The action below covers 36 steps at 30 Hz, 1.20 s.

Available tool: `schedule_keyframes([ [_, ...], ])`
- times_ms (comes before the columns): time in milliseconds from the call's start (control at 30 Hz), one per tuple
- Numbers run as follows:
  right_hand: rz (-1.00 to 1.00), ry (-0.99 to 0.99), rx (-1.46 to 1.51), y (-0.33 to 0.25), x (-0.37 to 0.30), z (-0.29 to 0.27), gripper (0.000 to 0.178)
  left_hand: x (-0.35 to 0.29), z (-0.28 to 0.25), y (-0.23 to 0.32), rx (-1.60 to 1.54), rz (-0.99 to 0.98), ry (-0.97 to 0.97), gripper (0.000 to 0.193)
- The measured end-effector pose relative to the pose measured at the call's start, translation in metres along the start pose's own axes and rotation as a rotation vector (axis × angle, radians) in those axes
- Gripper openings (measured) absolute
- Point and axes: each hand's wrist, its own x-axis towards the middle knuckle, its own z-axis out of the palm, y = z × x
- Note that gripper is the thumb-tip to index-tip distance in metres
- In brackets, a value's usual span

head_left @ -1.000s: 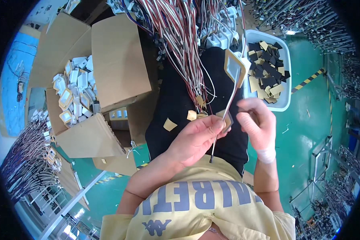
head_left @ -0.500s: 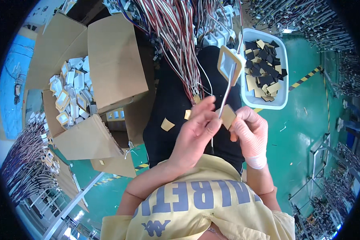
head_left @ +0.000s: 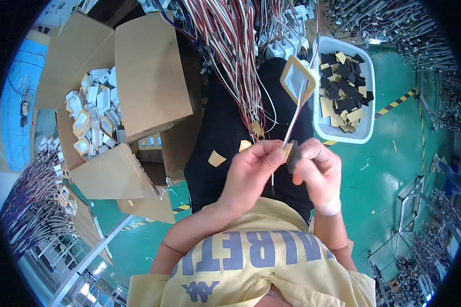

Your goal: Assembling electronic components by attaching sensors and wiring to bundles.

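My left hand (head_left: 253, 171) is closed, with thumb and index finger pinching a thin white cable (head_left: 293, 124) and the edge of a foam pad's tan backing. The dark foam pad (head_left: 293, 157) is gripped at its other side by my right hand (head_left: 321, 174), which wears a thin whitish glove with some fingertips uncovered. Above the hands, a white square housing (head_left: 298, 82) with a tan rim sits on the cable, whose end hangs below my left fingers. How far the backing is parted from the pad is hard to make out.
A white tub (head_left: 369, 120) of black and tan pads stands at the right. To the left, an open cardboard box (head_left: 151, 77) holds many white housings (head_left: 100, 97). Bundled red and white cables (head_left: 230, 61) lie across my lap beside loose tan pieces (head_left: 216, 158).
The pad has turned from its tan face to its dark side and edge between my hands. My left fingers have closed in on it, pinching its edge.
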Motion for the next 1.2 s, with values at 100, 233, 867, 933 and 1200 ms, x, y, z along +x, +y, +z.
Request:
schedule_keyframes([
  [100, -0.01, -0.078, 0.54, 0.018, 0.006, -0.035, 0.028, 0.009, -0.017, 0.003, -0.128, -0.183, -0.053, 0.021],
  [233, 0.072, 0.009, 0.322, 0.011, 0.016, -0.029, 0.033, 0.016, -0.024, 0.003, 0.668, 0.291, -0.008, 0.015],
  [867, 0.176, -0.061, 0.322, 0.008, 0.032, 0.005, 0.03, 0.003, -0.002, 0.008, 0.155, 0.168, 0.085, 0.032],
  [933, 0.162, -0.063, 0.331, 0.009, 0.032, 0.005, 0.03, 0.003, -0.005, 0.006, 0.115, 0.117, 0.059, 0.033],
  [1200, 0.211, 0.003, 0.328, 0.005, 0.025, 0.012, 0.03, 0.005, -0.01, 0.006, 0.058, -0.005, -0.025, 0.029],
])
